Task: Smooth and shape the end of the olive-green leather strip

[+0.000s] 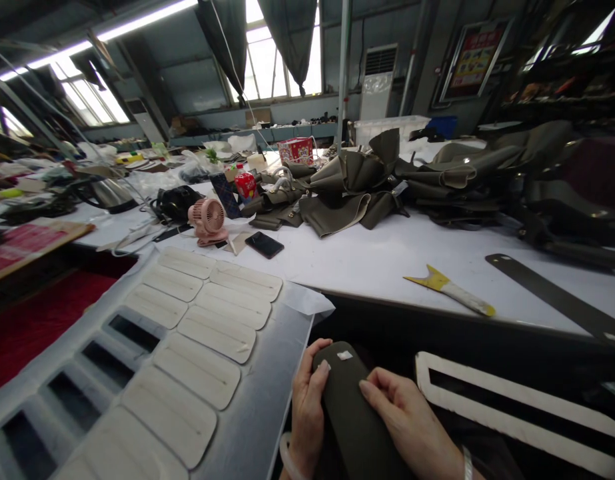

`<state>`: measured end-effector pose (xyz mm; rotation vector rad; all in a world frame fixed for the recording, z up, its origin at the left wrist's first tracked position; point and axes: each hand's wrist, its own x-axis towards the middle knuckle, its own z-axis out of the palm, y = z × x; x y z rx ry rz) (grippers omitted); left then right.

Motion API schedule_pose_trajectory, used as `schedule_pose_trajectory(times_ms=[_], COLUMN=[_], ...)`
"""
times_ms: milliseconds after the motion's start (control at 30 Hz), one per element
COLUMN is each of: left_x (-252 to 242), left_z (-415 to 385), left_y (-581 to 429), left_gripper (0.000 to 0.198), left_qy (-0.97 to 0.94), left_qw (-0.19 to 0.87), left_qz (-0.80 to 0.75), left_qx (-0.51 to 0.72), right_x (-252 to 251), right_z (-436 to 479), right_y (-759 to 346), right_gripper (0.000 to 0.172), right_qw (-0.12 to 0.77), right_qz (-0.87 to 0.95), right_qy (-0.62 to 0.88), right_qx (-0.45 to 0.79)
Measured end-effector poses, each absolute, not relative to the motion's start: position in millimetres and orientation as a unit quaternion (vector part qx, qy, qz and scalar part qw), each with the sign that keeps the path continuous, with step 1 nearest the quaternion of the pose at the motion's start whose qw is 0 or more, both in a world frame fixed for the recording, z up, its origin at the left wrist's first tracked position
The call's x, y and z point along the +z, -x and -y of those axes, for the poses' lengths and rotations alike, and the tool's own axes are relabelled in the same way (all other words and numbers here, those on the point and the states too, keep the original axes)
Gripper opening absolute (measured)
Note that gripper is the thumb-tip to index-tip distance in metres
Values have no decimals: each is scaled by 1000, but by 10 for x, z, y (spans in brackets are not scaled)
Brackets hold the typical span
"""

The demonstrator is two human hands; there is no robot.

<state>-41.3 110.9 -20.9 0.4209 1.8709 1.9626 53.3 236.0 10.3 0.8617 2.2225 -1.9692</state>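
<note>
The piece [354, 417] between left hand [308, 403] and right hand [412, 415] is olive-grey; panels [197, 370] to their left are cream, the fan [207, 219] beyond pink.

I've got a pink fan [208, 220] on the white worktop [337, 261], dark phone [264, 245] flat to its right. Steel kettle [113, 195] off left; black bundle [174, 203] between kettle and fan. Red-patterned box [296, 151] farther back, then white bin [392, 127] with blue bin [443, 125] just beside it. Beyond that I see dark curtains [290, 37], bright windows [267, 63], framed poster [477, 57], tube light [142, 21] overhead.
</note>
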Motion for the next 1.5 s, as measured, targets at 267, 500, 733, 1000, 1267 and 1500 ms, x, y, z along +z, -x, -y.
schedule_pose_trajectory(times_ms=[267, 500, 733, 1000, 1267, 1500], left_x=[-203, -162, -226, -249, -287, -375], left_z=[-1125, -1166, -1185, -1184, -1212, -1220], left_y=[429, 454, 455, 430, 469, 506], left_gripper=[32, 32, 33, 34, 35, 32], left_qy=[-132, -109, -106, -99, -67, -70], left_qw=[208, 225, 228, 221, 209, 162], left_qz=[-668, -668, -680, -698, -704, -738], left_qx=[703, 700, 689, 674, 675, 651], right_x=[61, 63, 79, 82, 42, -83], right_z=[-2368, -2373, -2411, -2427, -2410, -2386], right_y=[-546, -529, -553, -780, -976, -1465], right_gripper=[40, 34, 25, 20, 21, 28], right_qw=[17, 8, 14, 7, 16, 69], right_qz=[-727, -717, -676, -712, -770, -769], right_qy=[-284, -307, -339, -337, -343, -355], right_qx=[-625, -627, -655, -616, -538, -528])
